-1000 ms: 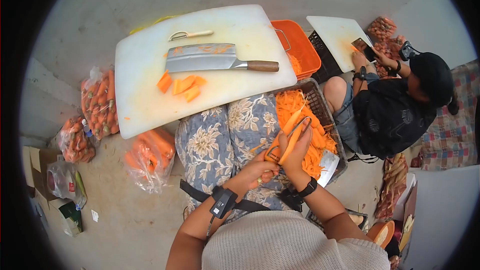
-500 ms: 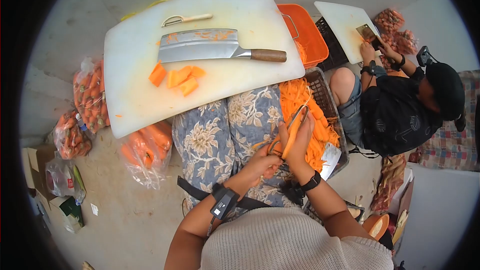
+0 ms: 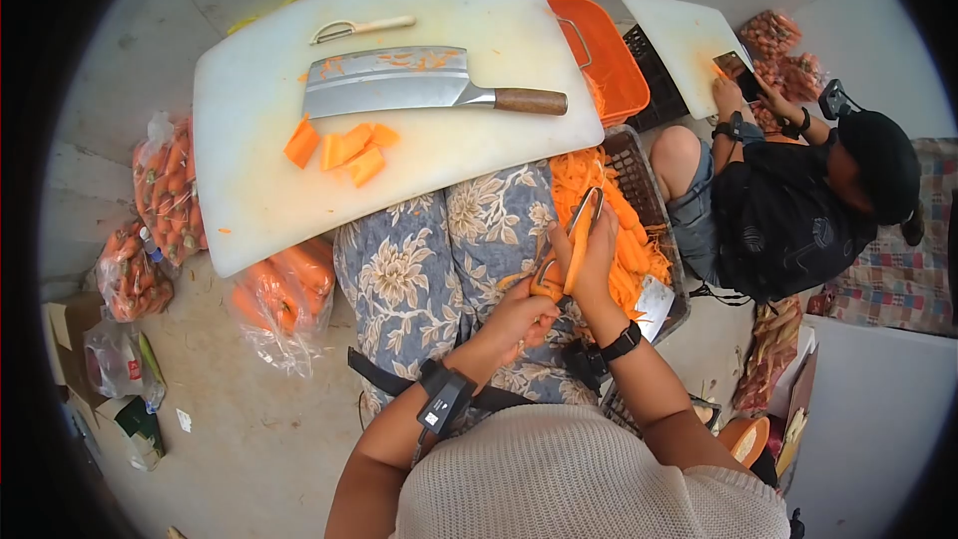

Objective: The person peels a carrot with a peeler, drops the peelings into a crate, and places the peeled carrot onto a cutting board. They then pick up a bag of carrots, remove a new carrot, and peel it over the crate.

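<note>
My left hand [image 3: 521, 321] is closed in my lap on the orange end of a small peeler [image 3: 545, 271], whose dark metal loop shows above the fingers. Close beside it, my right hand [image 3: 597, 265] is wrapped around a long orange-handled peeler [image 3: 576, 258], with a narrow metal loop head pointing up and away. The two tools nearly meet over my flowered trousers [image 3: 399, 269]. Just right of my hands, a dark crate [image 3: 639, 165] holds a heap of orange carrot strips [image 3: 629, 250]. A white blade-like piece [image 3: 654, 309] leans at its near end.
On the large white cutting board [image 3: 449, 160] lie a cleaver [image 3: 389, 80], a pale-handled peeler [image 3: 359, 28] and several carrot chunks [image 3: 349, 147]. Bagged carrots [image 3: 284, 289] stand at left. Behind is an orange basin [image 3: 609, 50]. At right, another person [image 3: 788, 200] works at a smaller board [image 3: 679, 40].
The view has shifted slightly, so the board and crate sit a little higher and further left. Both hands keep their holds, and the tool in my right hand is turned a little more upright.
</note>
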